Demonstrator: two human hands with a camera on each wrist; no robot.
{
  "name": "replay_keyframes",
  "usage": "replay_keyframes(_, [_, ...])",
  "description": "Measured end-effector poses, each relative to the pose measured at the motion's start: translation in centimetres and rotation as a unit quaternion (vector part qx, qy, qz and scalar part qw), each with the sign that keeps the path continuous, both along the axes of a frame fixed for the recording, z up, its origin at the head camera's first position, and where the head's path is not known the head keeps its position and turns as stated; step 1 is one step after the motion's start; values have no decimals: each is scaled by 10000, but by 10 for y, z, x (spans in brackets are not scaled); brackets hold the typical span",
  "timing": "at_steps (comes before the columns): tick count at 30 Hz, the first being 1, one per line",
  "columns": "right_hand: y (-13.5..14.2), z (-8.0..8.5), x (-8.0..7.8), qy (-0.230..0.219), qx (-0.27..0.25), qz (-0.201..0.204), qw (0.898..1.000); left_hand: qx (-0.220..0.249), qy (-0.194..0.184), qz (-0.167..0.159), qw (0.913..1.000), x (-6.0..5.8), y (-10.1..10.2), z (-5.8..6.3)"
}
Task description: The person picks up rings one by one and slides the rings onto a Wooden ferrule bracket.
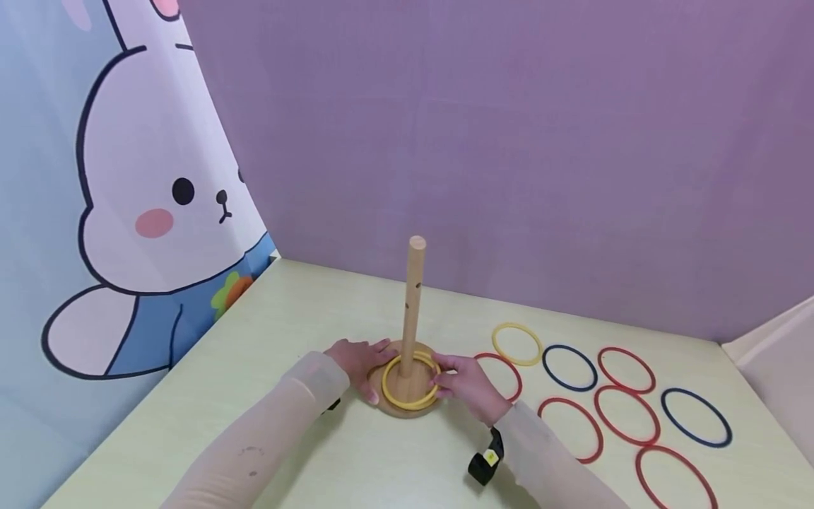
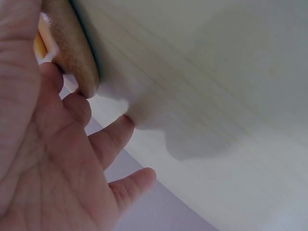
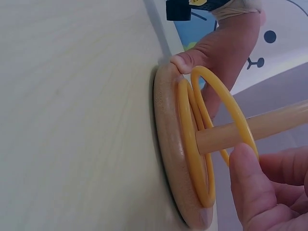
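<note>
A wooden pole [image 1: 413, 297] stands upright on a round wooden base [image 1: 413, 389]. Between the thumb and fingertips of my right hand [image 1: 467, 382] is a yellow ring [image 3: 228, 98], which encircles the lower pole and tilts up off the base. Beneath it a second yellow ring [image 3: 189, 132] lies around the pole's foot on the base. My left hand [image 1: 356, 360] rests at the base's left side with its fingers spread, the thumb on the near edge. In the left wrist view, the outer fingers [image 2: 113, 139] extend past the base's edge.
To the right, loose rings lie flat on the pale table [image 1: 305, 304]: one yellow ring [image 1: 539, 346], two blue, such as this blue ring [image 1: 594, 371], and several red, including a red ring [image 1: 600, 438]. A purple backdrop [image 1: 509, 162] rises behind; a rabbit-print curtain [image 1: 127, 198] hangs left.
</note>
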State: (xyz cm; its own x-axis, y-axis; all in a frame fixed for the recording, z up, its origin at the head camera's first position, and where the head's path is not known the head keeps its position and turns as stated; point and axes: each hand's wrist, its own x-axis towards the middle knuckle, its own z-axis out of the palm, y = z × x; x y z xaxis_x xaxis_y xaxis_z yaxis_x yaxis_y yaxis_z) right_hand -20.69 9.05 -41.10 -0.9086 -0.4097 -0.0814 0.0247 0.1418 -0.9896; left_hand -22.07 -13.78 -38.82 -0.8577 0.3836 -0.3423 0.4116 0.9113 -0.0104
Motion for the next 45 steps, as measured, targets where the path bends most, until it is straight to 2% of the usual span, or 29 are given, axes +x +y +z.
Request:
replay_keyframes(15, [0, 2, 1, 695, 588, 16, 9959, -4, -20, 4, 10000, 1, 0, 2])
replay_keyframes(19, [0, 2, -1, 1065, 1123, -50, 9879, -35, 3, -43, 10000, 0, 1, 1])
replay_keyframes(23, [-1, 3, -2, 1435, 1670, -80, 9754, 16, -3, -46, 10000, 0, 0, 1])
replay_keyframes(28, [-1, 4, -2, 1730, 2094, 231, 9621, 58, -17, -14, 10000, 2, -1, 0])
replay_keyframes(36, [-1, 8, -2, 1652, 2200, 564, 9598, 7, 24, -1, 10000, 1, 0, 2])
replay_keyframes(45, [-5, 8, -2, 1382, 2153, 736, 9639, 8, 2, 7, 10000, 5, 0, 4])
